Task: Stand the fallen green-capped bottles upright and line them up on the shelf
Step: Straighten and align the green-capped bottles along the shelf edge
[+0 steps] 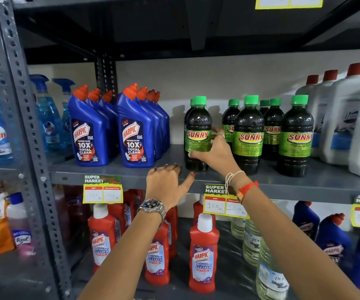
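right hand [214, 153] is wrapped around the leftmost green-capped bottle [197, 135], upright at centre frame on the shelf [114, 169], left hand [167, 186] just resting flat and empty on the edge

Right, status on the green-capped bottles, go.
Right hand gripping leftmost Sunny bottle, upright. Left hand flat on shelf edge. Visible Sunny bottles all standing; gap beside the held one. Nothing blocking.

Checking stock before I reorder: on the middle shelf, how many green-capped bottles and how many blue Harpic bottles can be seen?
Green-capped bottles: 7
Blue Harpic bottles: 7
Total: 14
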Demonstrator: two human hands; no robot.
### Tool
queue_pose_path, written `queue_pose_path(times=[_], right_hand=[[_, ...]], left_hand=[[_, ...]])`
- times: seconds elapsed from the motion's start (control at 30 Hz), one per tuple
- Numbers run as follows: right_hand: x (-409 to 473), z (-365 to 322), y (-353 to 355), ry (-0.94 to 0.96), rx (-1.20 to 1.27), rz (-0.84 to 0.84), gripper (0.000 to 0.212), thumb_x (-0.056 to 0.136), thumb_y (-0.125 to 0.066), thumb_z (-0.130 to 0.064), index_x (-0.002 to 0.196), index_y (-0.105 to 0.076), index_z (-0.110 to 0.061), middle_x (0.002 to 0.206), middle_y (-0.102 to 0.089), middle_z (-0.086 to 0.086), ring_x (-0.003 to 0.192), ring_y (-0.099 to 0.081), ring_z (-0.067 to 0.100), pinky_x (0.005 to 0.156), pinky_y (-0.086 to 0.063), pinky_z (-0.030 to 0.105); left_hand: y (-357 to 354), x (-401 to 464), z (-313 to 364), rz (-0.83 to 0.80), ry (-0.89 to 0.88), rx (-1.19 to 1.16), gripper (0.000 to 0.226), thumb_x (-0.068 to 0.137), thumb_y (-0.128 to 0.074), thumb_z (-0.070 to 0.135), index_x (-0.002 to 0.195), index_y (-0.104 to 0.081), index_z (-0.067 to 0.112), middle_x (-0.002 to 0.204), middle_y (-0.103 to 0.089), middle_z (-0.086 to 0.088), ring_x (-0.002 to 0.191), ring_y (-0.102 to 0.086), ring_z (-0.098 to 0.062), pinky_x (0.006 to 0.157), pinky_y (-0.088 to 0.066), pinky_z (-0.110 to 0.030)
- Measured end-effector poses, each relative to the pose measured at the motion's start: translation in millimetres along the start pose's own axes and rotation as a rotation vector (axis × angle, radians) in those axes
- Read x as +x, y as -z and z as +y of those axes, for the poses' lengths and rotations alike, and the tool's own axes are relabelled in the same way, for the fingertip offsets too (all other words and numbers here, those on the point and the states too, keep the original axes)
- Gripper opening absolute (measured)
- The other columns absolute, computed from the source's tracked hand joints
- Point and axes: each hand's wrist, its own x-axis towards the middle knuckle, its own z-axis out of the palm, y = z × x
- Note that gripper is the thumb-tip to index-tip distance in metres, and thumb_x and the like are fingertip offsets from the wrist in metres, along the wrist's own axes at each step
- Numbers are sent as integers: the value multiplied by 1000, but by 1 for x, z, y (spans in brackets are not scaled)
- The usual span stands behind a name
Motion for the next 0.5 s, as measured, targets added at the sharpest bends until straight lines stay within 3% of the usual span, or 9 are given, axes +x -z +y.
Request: queue_pose_path(times=[0.1,0.2,0.27,0.4,0.5], right_hand=[[-19,7,6,107,-4,164,85,65,-81,-18,135,-34,-10,119,-55,6,111,-54,17,95,-46,28],[-40,11,22,151,-20,388,55,71,-75,-10,119,-49,-14,99,-59,2,89,-55,15,78,-48,26],[-48,16,35,168,-94,521,40,71,-71,-8,107,-55,-12,93,-59,8,87,-51,20,76,-43,27],[-42,31,57,67,-239,508,65,63,-80,-14,118,-46,-7,114,-48,16,105,-42,30,93,-34,35],[-39,39,67,-18,-263,400,86,61,-84,-12,130,-35,-3,128,-40,19,119,-35,34,104,-29,40]], left_hand=[[1,0,0,5,7,-5,75,77,-17,63,117,-63,19,121,-66,2,108,-61,-18,91,-39,-34],[3,-1,2,-23,14,-22,78,75,-15,66,121,-59,21,122,-66,0,110,-60,-18,92,-39,-34],[6,1,3,-87,47,-50,74,79,-21,66,130,-51,21,126,-63,-2,115,-57,-20,95,-37,-35],[18,16,16,-281,185,-168,77,79,-36,65,139,-34,16,110,-68,-7,102,-62,-25,93,-43,-38],[22,30,26,-345,281,-398,87,69,-51,68,137,-31,17,123,-62,-6,108,-60,-27,94,-45,-42]])
